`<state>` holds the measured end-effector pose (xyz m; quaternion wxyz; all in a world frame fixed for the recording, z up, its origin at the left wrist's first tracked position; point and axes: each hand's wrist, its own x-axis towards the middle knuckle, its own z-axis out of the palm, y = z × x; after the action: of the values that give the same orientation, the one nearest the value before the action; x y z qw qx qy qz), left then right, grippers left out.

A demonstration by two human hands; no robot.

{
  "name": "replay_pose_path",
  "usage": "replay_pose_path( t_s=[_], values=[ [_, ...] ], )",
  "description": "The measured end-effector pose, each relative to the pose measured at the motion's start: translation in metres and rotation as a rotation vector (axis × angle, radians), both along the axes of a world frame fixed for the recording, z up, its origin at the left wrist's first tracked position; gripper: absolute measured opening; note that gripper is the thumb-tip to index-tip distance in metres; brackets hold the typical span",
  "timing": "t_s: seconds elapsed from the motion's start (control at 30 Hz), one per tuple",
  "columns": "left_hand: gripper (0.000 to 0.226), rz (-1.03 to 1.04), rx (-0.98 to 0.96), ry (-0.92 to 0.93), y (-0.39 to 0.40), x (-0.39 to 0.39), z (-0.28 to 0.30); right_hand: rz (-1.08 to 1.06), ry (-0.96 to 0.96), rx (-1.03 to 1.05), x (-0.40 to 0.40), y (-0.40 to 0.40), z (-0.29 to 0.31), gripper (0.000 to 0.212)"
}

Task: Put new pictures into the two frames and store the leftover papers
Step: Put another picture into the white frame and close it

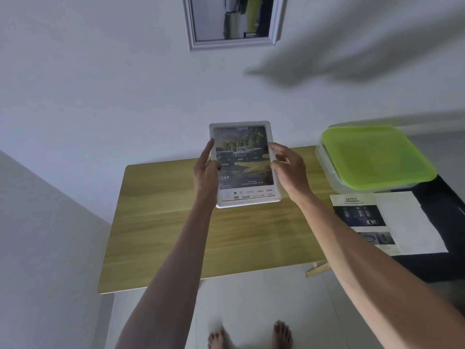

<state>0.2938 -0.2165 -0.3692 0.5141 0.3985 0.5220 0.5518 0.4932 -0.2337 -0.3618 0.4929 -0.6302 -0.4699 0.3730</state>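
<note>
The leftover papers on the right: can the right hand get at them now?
Probably not yet: the right hand is holding the white frame with the left hand. The papers lie uncovered nearby.

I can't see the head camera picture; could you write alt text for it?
Two bare hands, left hand and right hand, hold up a white rounded picture frame showing a truck photo, above a light wooden table. To the right sit a clear box with lime-green lid and loose printed papers; another grey-framed picture hangs on the wall.
</note>
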Motion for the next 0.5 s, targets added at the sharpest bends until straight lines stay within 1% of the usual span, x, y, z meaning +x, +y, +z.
replay_pose_path(
  t_s=[0.07, 0.17, 0.3, 0.5],
  values=[
    [0.069, -0.009, 0.062, -0.001, 0.009, 0.011, 0.022, -0.048, 0.014, 0.035, 0.006, 0.006, 0.02, 0.056],
    [0.071, -0.019, 0.163, 0.001, 0.029, 0.033, 0.061, -0.145, 0.019, 0.144, 0.02, 0.019, 0.057, 0.057],
    [0.068, -0.089, 0.347, -0.015, 0.056, 0.075, 0.124, -0.288, 0.053, 0.283, 0.05, 0.041, 0.123, 0.058],
    [0.064, -0.137, 0.543, -0.083, 0.109, 0.151, 0.23, -0.358, 0.076, 0.545, 0.115, 0.076, 0.231, 0.054]
  ],
)
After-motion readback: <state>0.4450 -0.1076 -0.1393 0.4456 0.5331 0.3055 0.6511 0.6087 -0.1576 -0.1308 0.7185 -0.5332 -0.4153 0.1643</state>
